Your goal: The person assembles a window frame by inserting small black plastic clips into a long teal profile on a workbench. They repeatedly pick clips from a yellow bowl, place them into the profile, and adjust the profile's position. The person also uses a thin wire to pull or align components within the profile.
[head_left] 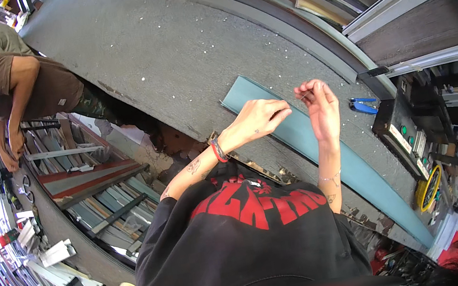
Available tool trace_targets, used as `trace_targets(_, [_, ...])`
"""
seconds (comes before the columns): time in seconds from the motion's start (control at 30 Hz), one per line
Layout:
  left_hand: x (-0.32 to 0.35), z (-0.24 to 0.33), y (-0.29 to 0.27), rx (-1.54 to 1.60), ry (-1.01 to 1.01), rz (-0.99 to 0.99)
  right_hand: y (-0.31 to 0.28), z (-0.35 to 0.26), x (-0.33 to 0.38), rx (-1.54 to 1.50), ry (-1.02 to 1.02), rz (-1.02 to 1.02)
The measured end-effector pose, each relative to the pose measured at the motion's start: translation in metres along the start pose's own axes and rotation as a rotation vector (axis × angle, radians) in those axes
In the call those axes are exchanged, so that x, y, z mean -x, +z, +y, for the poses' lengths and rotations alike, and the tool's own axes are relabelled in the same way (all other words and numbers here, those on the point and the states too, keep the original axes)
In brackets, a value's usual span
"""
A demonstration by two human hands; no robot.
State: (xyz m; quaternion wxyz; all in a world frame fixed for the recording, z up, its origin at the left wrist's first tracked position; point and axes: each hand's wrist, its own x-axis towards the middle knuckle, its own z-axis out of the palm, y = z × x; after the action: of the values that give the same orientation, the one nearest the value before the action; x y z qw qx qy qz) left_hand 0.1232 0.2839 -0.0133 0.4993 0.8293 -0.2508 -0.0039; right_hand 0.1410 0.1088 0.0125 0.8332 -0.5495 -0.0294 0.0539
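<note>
A long teal strip with a raised edge [355,169] lies slantwise on the grey workbench [169,52], running from beneath my hands to the lower right. Over its far end, my left hand [258,120] is held palm down with the fingers and thumb drawn together. To its right my right hand [323,111] is raised, its fingers curled in toward the thumb. A small gap separates the two hands. Anything between the fingertips of either hand is too small to make out.
A blue-handled hand tool [364,105] lies on the bench to the right, near a dark box with green buttons [400,133]. Small white scraps dot the bench. Racks of strips [110,212] stand at left. Another person [39,82] bends over at the far left.
</note>
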Motion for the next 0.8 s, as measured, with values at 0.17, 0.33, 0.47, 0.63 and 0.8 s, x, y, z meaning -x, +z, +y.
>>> trace_targets(0.17, [0.008, -0.018, -0.024, -0.008, 0.004, -0.132, 0.006, -0.003, -0.019, 0.043, 0.014, 0.055])
trace_targets(0.33, [-0.008, 0.021, -0.059, -0.141, 0.168, 0.111, 0.015, 0.005, -0.036, 0.52, -0.103, 0.179])
trace_targets(0.47, [-0.014, 0.103, -0.121, 0.087, 0.576, 0.186, 0.027, 0.012, -0.035, 0.638, -0.083, 0.236])
trace_targets(0.63, [0.005, 0.185, -0.191, 0.211, 1.109, 0.171, 0.041, 0.02, -0.033, 0.712, -0.024, 0.15])
trace_targets(0.8, [0.024, 0.205, -0.212, 0.285, 1.253, 0.204, 0.043, 0.023, -0.03, 0.828, -0.066, 0.06])
